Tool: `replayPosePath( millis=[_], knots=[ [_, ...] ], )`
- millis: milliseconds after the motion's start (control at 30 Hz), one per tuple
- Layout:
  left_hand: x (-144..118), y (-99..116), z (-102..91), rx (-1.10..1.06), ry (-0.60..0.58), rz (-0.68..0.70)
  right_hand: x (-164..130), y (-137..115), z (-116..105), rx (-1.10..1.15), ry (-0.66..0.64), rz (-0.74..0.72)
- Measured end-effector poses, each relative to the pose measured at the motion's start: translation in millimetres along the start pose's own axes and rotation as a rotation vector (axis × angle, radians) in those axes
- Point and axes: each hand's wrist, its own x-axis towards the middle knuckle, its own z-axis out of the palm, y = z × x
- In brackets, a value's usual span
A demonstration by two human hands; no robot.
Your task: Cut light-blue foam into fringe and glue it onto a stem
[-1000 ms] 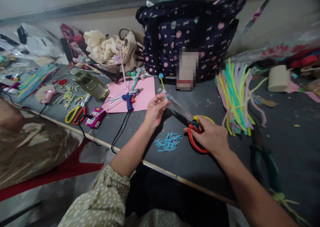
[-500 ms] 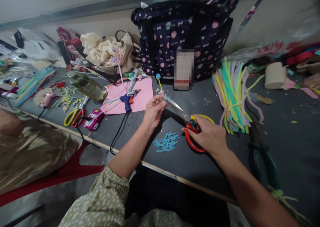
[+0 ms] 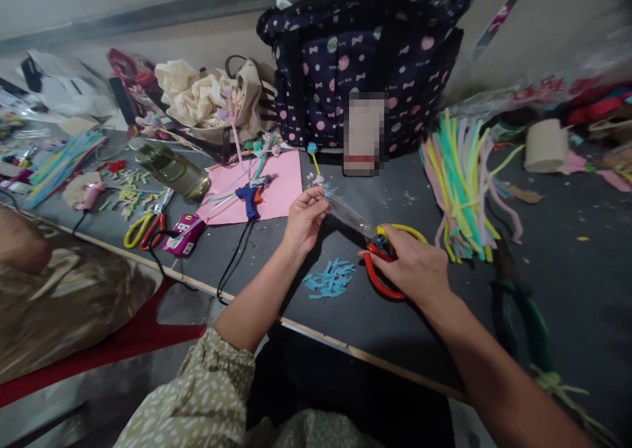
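My right hand (image 3: 417, 263) grips the scissors (image 3: 350, 217) by their red and yellow handles. The blades look closed or nearly so and are blurred. Their tips reach the pinched fingertips of my left hand (image 3: 307, 217), which hold a small light-blue fuzzy piece, partly hidden by the fingers and blades. On the table below lies a small pile of cut blue pieces (image 3: 330, 279). Just beyond my left fingertips are a yellow stem with a blue pom-like head (image 3: 313, 150) and some whitish bits.
A dotted navy bag (image 3: 365, 59) stands behind, a blurred-out upright object (image 3: 364, 135) before it. To the right are bundled pipe cleaners (image 3: 459, 191) and green-handled pliers (image 3: 518, 303). Leftward lie a blue glue gun (image 3: 251, 197), pink sheet (image 3: 286, 178), bottle (image 3: 172, 171), and a seated person (image 3: 59, 290).
The scissor blades have shifted slightly and blurred at my left fingertips. Both hands stay in nearly the same place, and the blue pile looks unchanged.
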Motion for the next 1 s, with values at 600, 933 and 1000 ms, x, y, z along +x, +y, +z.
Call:
replayPosePath(
  millis=[600, 933, 1000],
  knots=[
    [-0.5, -1.8, -2.3, 0.009, -0.014, -0.017, 0.1, -0.7, -0.2, 0.067, 0.034, -0.004],
    [0.7, -2.3, 0.1, -0.01, 0.015, -0.034, -1.2, 1.1, 1.5, 0.077, -0.041, 0.025],
    [0.6, -1.5, 0.6, -0.017, 0.016, -0.048, -1.0, 2.1, 2.7, 0.036, -0.062, 0.079]
  ],
)
